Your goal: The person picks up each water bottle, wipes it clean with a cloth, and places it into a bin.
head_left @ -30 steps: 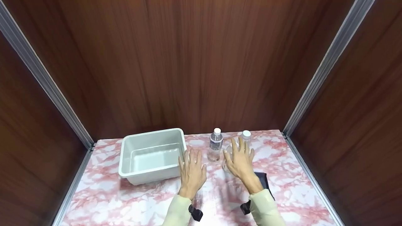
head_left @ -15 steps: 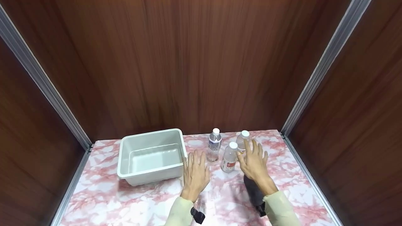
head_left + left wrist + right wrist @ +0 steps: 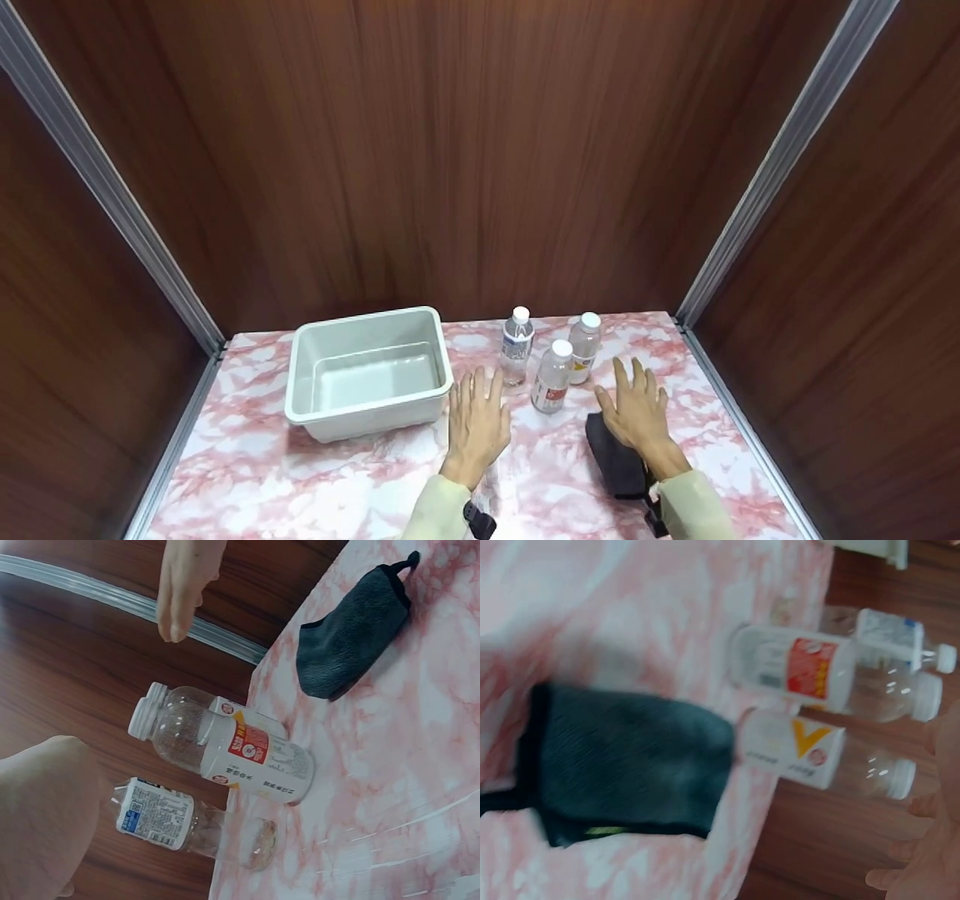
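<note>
My left hand (image 3: 478, 431) hovers palm down beside the front right corner of the grey-white plastic tub (image 3: 367, 412), fingers straight, holding nothing. To the right, my right hand (image 3: 637, 416) is spread above the table, just over a dark pouch (image 3: 611, 457) with a loop strap. Between and beyond the hands stand three clear, white-capped bottles. One bottle has a blue-and-white label (image 3: 516, 349). The front bottle has a red patch on its label (image 3: 551, 382), and a bottle with a yellow mark (image 3: 802, 746) stands close behind it. Neither hand touches a bottle.
The tub stands upright at the left with nothing in it. A brown wood-grain wall (image 3: 450, 187) rises behind the pink marbled table (image 3: 247, 480). Metal rails (image 3: 750, 439) run along both sides. Something clear, hard to make out, lies by my left wrist.
My right hand has moved right, away from the bottles, uncovering the front and back right ones. My left hand has shifted slightly right. The bottles and tub stay in place.
</note>
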Available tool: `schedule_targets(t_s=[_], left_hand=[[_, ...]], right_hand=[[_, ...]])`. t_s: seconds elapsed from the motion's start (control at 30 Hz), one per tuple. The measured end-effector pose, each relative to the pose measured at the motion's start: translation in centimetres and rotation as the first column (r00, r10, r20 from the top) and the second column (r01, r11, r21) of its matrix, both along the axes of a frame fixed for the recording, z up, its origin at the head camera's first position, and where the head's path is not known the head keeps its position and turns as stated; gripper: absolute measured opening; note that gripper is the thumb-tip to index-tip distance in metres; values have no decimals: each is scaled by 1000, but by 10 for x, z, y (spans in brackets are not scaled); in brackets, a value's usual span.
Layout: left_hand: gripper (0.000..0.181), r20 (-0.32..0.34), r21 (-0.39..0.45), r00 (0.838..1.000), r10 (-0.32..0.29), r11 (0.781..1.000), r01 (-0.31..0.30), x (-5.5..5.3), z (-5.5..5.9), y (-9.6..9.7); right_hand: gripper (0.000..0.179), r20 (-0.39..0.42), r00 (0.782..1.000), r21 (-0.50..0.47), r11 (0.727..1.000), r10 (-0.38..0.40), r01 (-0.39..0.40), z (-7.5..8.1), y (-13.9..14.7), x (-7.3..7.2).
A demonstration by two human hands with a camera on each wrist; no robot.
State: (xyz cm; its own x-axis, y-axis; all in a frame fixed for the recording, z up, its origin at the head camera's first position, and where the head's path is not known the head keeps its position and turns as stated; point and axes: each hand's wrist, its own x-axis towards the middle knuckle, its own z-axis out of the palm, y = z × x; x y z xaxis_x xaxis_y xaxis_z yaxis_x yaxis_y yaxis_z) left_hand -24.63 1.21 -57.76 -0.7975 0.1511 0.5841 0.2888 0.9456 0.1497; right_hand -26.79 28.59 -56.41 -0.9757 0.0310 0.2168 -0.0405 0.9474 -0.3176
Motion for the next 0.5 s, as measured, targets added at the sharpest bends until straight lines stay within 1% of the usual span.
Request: schedule_targets(t_s=[0.17, 0.37, 0.5], left_hand=[[57, 29, 1, 1000, -12, 1000, 12, 3, -4, 2], [56, 11, 5, 1000, -17, 1000, 17, 4, -12, 3], [57, 10, 5, 1000, -22, 1000, 22, 4, -15, 5]], right_hand=[[66, 56, 998, 18, 1000, -22, 21, -13, 18, 5], [67, 136, 990, 17, 999, -31, 29, -31, 30, 11], [68, 165, 986, -5, 999, -32, 33, -39, 32, 13]])
